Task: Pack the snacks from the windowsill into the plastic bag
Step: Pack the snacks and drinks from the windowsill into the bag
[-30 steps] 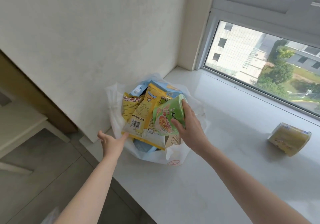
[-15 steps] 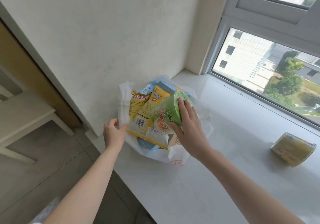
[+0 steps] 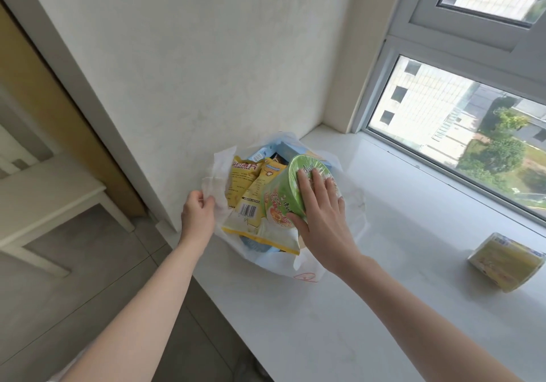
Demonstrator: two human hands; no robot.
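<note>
— Green is where your right hand (image 3: 320,210) sits: it lies on a green instant noodle cup (image 3: 291,194), fingers spread nearly straight over the lid, thumb along the side. The cup is tilted on its side at the top of the white plastic bag (image 3: 283,263).

— And my left?

— Your left hand (image 3: 197,213) pinches the bag's rim at its left edge, fingers curled into the thin plastic beside the wall (image 3: 206,56). That grip is narrow, closed on the bag; the right one is wide and flat against the cup.

— What is in the bag?

— Two yellow snack packets (image 3: 251,192) stand just left of the cup, touching it, one showing a barcode. Behind them, a blue box (image 3: 283,148) pokes out at the far side. A paler packet (image 3: 274,238) lies at the near edge under the cup.

— Where does the bag stand?

— On the white windowsill (image 3: 369,263), at its left end, against the wall. Well apart to your right, a yellow wrapped package (image 3: 506,263) lies on the sill below the window (image 3: 461,133).
</note>
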